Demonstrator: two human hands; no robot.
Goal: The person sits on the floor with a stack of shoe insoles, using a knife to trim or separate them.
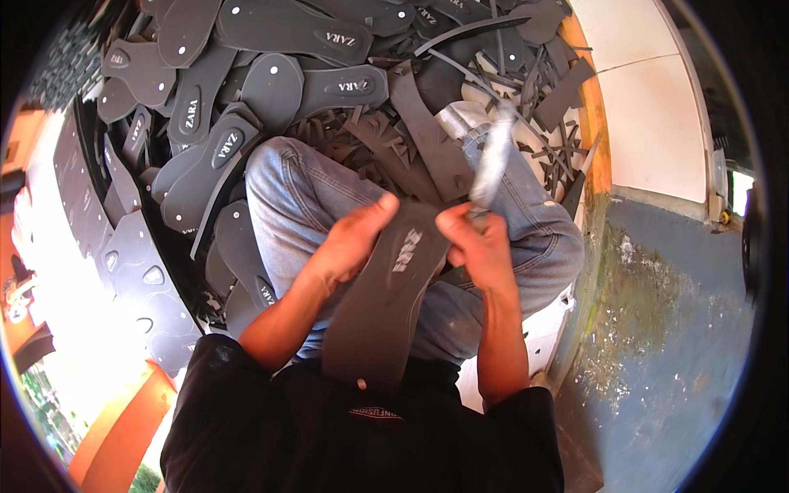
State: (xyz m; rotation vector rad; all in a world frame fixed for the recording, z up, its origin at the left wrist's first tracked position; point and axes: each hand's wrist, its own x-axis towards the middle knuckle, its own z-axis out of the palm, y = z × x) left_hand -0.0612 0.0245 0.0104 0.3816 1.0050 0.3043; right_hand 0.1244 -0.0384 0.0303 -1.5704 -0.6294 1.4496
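Observation:
A dark grey shoe insole (376, 308), with pale lettering near its far end and a small round light mark near its near end, is held over my lap. My left hand (349, 245) grips its left edge near the far end, thumb on top. In my right hand (483, 251) is a knife (495, 158), its bright blade pointing up and away, smeared by motion. The thumb of that hand lies close to the insole's right edge; whether it touches is hard to tell. Most of the knife's handle is hidden by the fingers.
Piled insoles (209, 123) lie ahead and to the left. Loose dark offcuts (394, 148) heap up beyond my crossed, jeans-clad legs (288, 193). Uncut printed sheets (148, 279) stand at the left. On the right are a white tiled surface (649, 123) and a stained blue-grey floor (674, 329).

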